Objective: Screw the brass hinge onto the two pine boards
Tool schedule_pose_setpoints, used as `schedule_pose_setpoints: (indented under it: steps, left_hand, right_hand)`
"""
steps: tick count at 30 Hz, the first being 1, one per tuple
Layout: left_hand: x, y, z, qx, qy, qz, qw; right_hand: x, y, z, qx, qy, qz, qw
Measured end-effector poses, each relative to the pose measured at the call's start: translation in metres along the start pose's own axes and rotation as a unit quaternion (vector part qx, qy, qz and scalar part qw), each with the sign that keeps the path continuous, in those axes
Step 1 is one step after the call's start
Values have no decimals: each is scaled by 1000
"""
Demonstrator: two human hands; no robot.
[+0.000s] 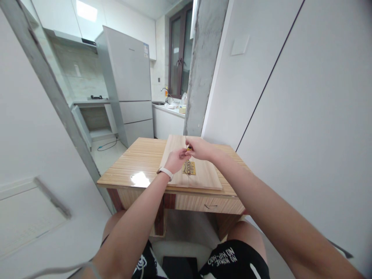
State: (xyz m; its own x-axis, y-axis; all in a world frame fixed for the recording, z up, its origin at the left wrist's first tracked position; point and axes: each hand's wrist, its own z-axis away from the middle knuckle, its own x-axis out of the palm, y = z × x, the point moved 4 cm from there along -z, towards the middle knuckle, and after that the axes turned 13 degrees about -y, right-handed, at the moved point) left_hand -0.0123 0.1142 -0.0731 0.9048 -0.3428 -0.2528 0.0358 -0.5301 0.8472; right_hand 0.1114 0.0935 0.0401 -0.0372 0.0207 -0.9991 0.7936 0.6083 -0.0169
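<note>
Two pale wooden boards (205, 176) lie side by side on the desk, with a seam running away from me. A brass hinge (189, 168) spans the seam near their middle. Just beyond it, my right hand (200, 148) is closed from above round a screwdriver (189, 148) with a yellow and black handle, held roughly upright. My left hand (176, 160), with a pale band at the wrist, is pinched beside the tool's lower part. What its fingertips hold is too small and hidden to make out. My fingers cover the screwdriver's tip.
The wood-grain desk (130, 161) has a drawer (210, 204) at its front, above my knees. A white wall panel (290, 116) rises close on the right. Behind the desk stand a grey fridge (130, 73) and a kitchen counter (168, 120) with a sink.
</note>
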Motion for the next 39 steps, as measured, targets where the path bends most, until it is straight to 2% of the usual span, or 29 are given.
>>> schedule_pose_setpoints:
  steps: [3,7,10,13,18,24,27,29,32,36,39]
  left_hand:
    - [4,4,3,-14,45,-31,998]
    - [10,17,7,-7,109,-85,990]
    - [14,24,8,-18,140,-114,983]
    - [15,23,6,-39,139,-123,982]
    - [9,12,2,-30,79,-64,994]
    - [5,9,-5,14,-40,53,998]
    - [4,7,-6,12,-72,75,994]
    - [2,4,-4,15,-77,78,994]
    - [-1,1,1,12,-43,56,997]
    - [-2,5,8,-9,35,-32,999]
    - [3,11,9,6,69,-37,997]
  right_hand:
    - [-1,2,-2,70,24,14,997]
    - [5,-5,-9,132,10,30,991]
    - [8,-12,-10,154,13,22,988]
    - [10,-17,-7,143,9,33,989]
    - [12,-12,-2,97,7,57,994]
    - [10,-12,0,-32,-19,50,998]
    - [8,-15,2,-83,-37,54,994]
    - [8,-15,4,-90,-42,56,993]
    - [5,-13,4,-50,-36,52,997]
    - [-3,-11,4,56,-12,67,996]
    - [-3,-15,3,116,-18,82,990]
